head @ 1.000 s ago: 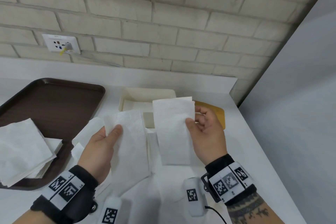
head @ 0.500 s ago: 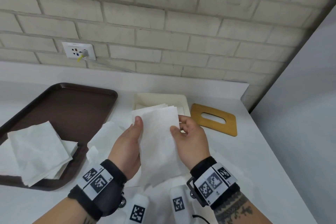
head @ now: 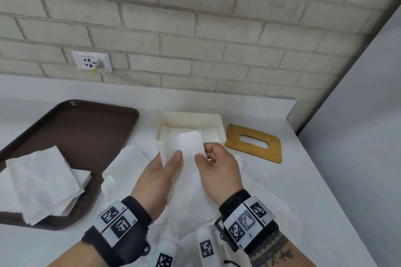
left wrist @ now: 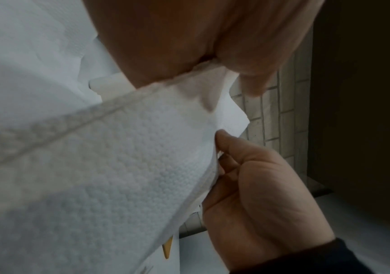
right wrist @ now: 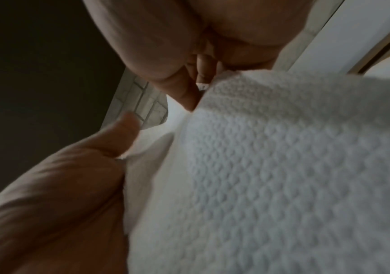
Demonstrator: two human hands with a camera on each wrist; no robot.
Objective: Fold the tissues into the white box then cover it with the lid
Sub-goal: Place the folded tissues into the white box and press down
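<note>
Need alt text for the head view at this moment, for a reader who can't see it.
Two hands, left hand and right hand, pinch a folded white tissue between them above a white counter, in front of an open white box. A wooden lid with a slot lies right of the box; a brown tray at left holds a stack of tissues.

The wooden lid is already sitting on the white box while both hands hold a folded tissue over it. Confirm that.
Not quite. In the head view the wooden lid lies flat on the counter to the right of the white box, which is open. The rest holds: the left hand and right hand both pinch the folded tissue near the box.
</note>
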